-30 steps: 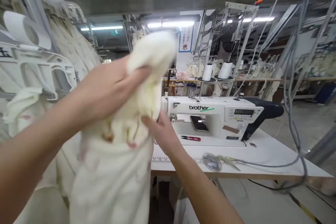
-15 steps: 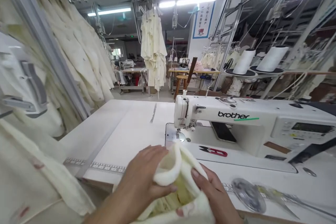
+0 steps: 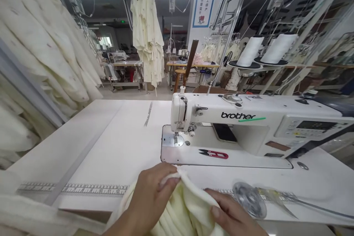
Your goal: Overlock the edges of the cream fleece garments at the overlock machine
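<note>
A pale cream garment [image 3: 178, 206] is bunched up between my hands at the front edge of the sewing table. My left hand [image 3: 153, 191] pinches its folded top edge between thumb and fingers. On the other side, my right hand [image 3: 231, 210] grips the garment's edge, thumb on top. The lower part of the cloth runs out of the picture. Just beyond my hands stands a white sewing machine [image 3: 210, 114], and a pair of red thread snips [image 3: 214, 153] lies on its bed, apart from both hands.
A black phone [image 3: 225, 132] lies under the machine arm. Right of my right hand are a clear round disc [image 3: 249, 200] and a pointed tool [image 3: 276, 201]. A ruler tape [image 3: 94, 189] runs along the table front. Cream garments [image 3: 47, 40] hang at left; thread cones [image 3: 250, 51] stand behind.
The garment's opening, held wide before, is now narrower, with its edge drawn out between my hands. My left hand has closed into a pinch. The view has shifted, moving the machine left.
</note>
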Motion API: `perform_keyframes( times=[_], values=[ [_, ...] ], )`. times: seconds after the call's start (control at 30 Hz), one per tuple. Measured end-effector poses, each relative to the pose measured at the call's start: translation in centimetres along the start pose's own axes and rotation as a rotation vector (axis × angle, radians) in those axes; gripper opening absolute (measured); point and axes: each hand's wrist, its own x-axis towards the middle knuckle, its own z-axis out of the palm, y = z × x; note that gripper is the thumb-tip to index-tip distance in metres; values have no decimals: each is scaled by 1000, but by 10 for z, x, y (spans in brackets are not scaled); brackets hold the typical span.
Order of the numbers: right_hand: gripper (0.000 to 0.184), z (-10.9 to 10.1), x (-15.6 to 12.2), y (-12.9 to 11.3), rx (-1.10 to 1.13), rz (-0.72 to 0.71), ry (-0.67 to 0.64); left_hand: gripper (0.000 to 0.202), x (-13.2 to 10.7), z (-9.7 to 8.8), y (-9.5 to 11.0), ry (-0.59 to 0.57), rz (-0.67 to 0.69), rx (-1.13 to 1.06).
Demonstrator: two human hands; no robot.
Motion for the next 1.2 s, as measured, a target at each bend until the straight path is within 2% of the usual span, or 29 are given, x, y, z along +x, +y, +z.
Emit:
perform_keyframes(
  times=[0.1, 0.2, 0.33, 0.43, 0.57, 0.63, 0.73, 0.8, 0.87, 0.97, 1.03, 1.07, 1.13, 1.2],
  values=[
    [35, -3, 10, -22, -156, -242, -4, 24, -4, -3, 4, -95, 42, 109],
    [28, 6, 21, -42, -240, -286, -112, 22, -6, -2, 7, -88, 40, 210],
    [13, 9, 30, -46, -224, -142, -157, 15, -10, 0, 2, -37, 15, 174],
    [9, 2, 38, -40, -57, -17, -257, 15, -13, -2, -4, -71, 84, 141],
    [27, 4, 51, -34, 287, 141, -534, 17, -14, -5, -9, -70, 262, 107],
    [36, 16, 56, -30, 428, 221, -590, 19, -15, -5, -11, -44, 286, 82],
    [37, 36, 58, -25, 579, 343, -524, 18, -17, -3, -15, -7, 241, -19],
    [36, 45, 54, -22, 578, 357, -439, 18, -19, -1, -20, 27, 230, -82],
    [36, 49, 48, -22, 450, 227, -291, 18, -21, 0, -25, 99, 229, -80],
    [35, 51, 35, -24, 130, -56, -36, 22, -23, 1, -32, 206, 294, 24],
    [28, 55, 28, -26, -53, -136, 66, 22, -22, 0, -34, 234, 335, 66],
    [25, 56, 27, -26, -106, -151, 93, 20, -20, -2, -33, 240, 293, 48],
    [20, 56, 29, -26, -141, -200, 113, 18, -14, -7, -28, 227, 83, -71],
    [24, 51, 38, -25, -139, -290, 60, 28, -4, -15, -21, 105, -129, -219]
  ],
)
